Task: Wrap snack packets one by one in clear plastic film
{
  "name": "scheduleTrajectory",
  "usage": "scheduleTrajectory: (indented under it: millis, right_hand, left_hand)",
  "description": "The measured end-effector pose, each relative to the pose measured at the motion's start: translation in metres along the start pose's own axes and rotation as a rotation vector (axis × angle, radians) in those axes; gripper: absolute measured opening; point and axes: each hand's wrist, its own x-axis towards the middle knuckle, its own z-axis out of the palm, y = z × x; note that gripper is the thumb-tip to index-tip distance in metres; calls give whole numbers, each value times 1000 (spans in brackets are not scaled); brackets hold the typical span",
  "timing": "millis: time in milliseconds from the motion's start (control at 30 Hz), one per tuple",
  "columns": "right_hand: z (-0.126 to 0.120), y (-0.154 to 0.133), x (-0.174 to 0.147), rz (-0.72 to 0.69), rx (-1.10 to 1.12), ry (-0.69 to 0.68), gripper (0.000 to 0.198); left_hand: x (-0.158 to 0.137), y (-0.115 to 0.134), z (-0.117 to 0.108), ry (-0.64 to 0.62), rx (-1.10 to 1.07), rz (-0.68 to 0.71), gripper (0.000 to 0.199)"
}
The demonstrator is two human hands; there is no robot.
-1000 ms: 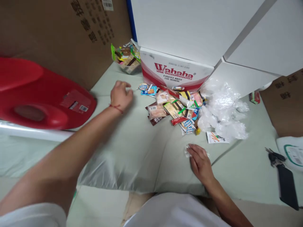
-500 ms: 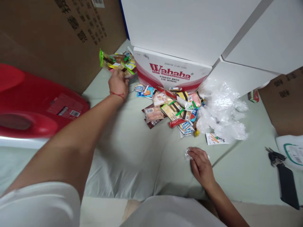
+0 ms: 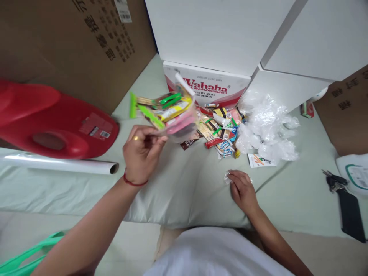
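Note:
My left hand (image 3: 143,151) pinches the near rim of a clear plastic container (image 3: 184,132), held up and tilted over the cloth. Inside it lie several wrapped snacks (image 3: 169,107) with green, yellow and pink packaging. My right hand (image 3: 243,189) rests on the cloth, closed on a crumpled piece of clear plastic wrap (image 3: 227,177). Beyond it spreads a loose pile of snack packets (image 3: 215,132), partly hidden by the container. A heap of clear plastic bags (image 3: 266,130) sits to the right of the pile, with a white packet (image 3: 261,160) at its front edge.
A Wahaha carton (image 3: 221,86) stands at the back below white panels. On the left are a red jug (image 3: 77,122), a white roll (image 3: 71,165) and a large cardboard box (image 3: 71,46). Keys (image 3: 333,182) and a black flat case (image 3: 350,214) lie at right.
My left hand has lifted the snack-filled container from beside the carton and brought it toward me and to the right. My right hand stays in place with the plastic wrap.

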Motion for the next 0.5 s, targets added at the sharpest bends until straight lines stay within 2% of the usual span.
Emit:
scheduleTrajectory:
  millis: [67,133,200,267,300,367,500]
  right_hand:
    - [0,0,0,-4,-9,1,40]
    - [0,0,1,-9,-15,3,39]
    - [1,0,1,-14,-18,5,38]
    - [1,0,1,-15,-18,8,38]
    - [1,-1,1,-15,-18,11,37]
    - [0,-1,1,-12,-18,15,36]
    - [-1,0,6,9,-4,33,33]
  left_hand:
    - [10,24,27,-69,-470,-264,33]
    - [25,37,63,-71,-838,-530,30]
    - [40,42,98,-52,-1067,-793,29]
    - [51,43,127,21,-1193,-1055,37]
    - [54,43,137,33,-1263,-1138,41]
    - [61,44,147,8,-1405,-1221,46]
    - [72,53,141,-60,-1574,-1181,47]
